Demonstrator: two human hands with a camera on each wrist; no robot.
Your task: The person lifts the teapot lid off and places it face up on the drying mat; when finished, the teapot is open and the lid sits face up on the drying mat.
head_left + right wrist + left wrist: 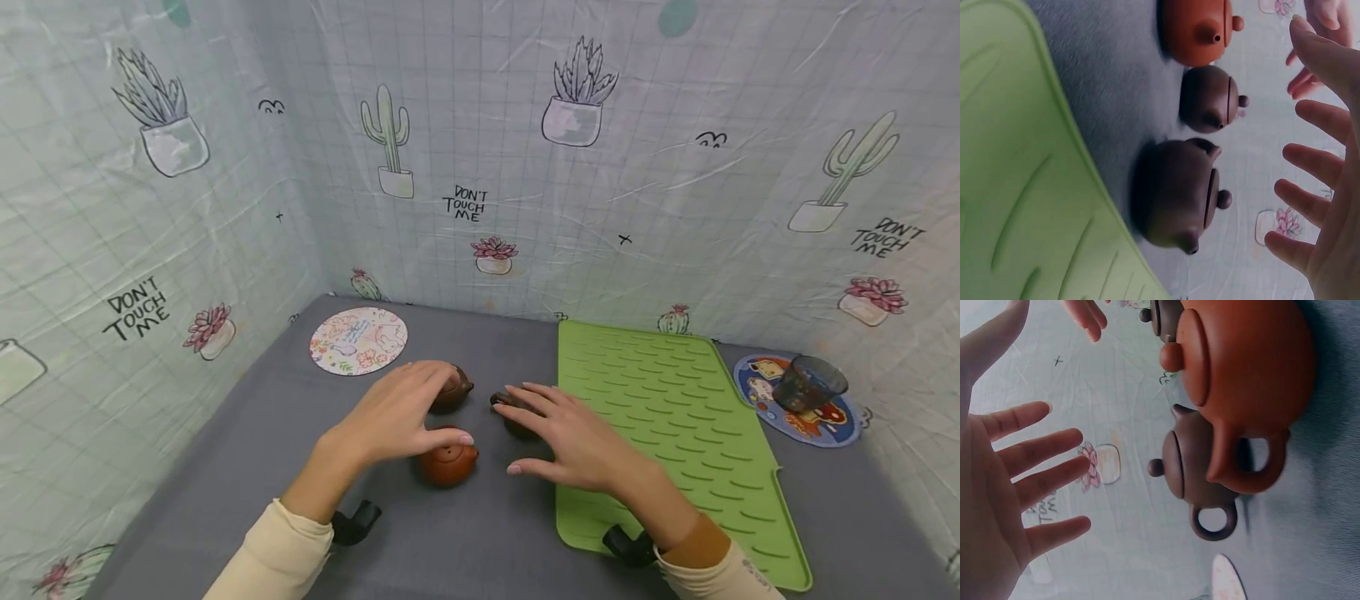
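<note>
My left hand (393, 417) hovers over the left part of the table with fingers spread, holding nothing. Below its thumb sits a reddish-orange clay teapot (447, 470), lid on. Behind that, partly hidden by the fingers, stands a dark brown teapot (452, 398); the left wrist view shows its ring handle. Above another dark brown teapot (519, 427), my right hand (573, 437) hangs with fingers apart and nothing in it. In the right wrist view this brown teapot (1172, 190) has its lid on and stands apart from the palm and fingers.
A green ridged mat (637, 392) lies right of the teapots. Farther right, a dark see-through cup (810, 383) stands on a blue patterned coaster (836, 429). A round floral mat (358, 341) lies at the back left, near the printed curtain (420, 242).
</note>
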